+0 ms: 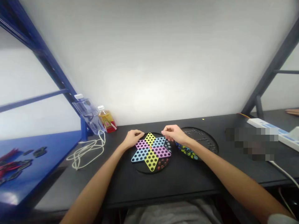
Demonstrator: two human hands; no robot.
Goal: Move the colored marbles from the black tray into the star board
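Observation:
A round black Chinese checkers board (151, 151) with a star of yellow, pink and blue points lies on the dark table in front of me. My left hand (133, 137) rests curled on the board's far left rim. My right hand (173, 134) hovers over the board's far right edge with its fingers pinched together; what they hold is too small to make out. Beside it on the right sits a black round lid (202, 140) with several coloured marbles (187, 150) piled at its near left side.
A clear water bottle (87, 114) and a small yellow drink bottle (106, 119) stand at the back left by a coiled white cord (87, 150). A blue shelf (25, 168) lies on the left, a white power strip (273, 129) at the far right.

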